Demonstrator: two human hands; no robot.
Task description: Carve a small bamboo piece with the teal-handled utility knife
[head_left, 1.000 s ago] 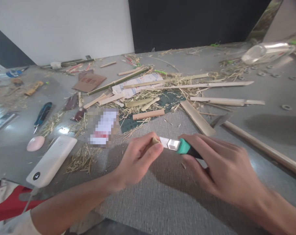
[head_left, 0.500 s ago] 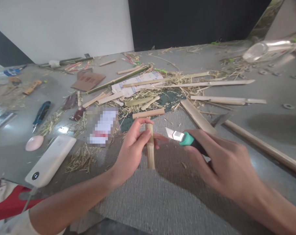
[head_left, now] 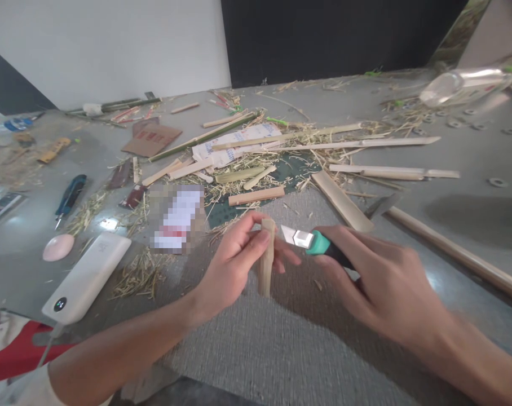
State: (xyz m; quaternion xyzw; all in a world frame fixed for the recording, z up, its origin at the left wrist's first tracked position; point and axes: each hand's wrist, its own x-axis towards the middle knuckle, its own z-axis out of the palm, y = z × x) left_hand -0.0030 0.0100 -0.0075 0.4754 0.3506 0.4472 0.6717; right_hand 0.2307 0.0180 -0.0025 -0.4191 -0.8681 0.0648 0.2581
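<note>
Between thumb and fingers, my left hand (head_left: 237, 254) grips a short bamboo strip (head_left: 266, 268) that stands nearly upright over the grey table (head_left: 222, 349). My right hand (head_left: 387, 282) is wrapped round a utility knife (head_left: 319, 242) with a green and black handle. Its bare blade points left at the strip's upper part, a small gap away from it. Part of the knife's handle is hidden in my palm. A flat piece of wood (head_left: 256, 195) lies just beyond my left hand.
Bamboo shavings (head_left: 234, 163) and split bamboo lengths (head_left: 343, 203) cover the far side. At left lie a white power bank (head_left: 87, 276), a screwdriver (head_left: 71, 197) and a pink rounded object (head_left: 58, 248). Behind my right hand rests a long rod (head_left: 454, 248) beside a metal blade (head_left: 383, 206).
The bamboo strip has tilted in my left hand, its top end now turned toward me and slightly right. The knife has shifted a little left, nearer the strip.
</note>
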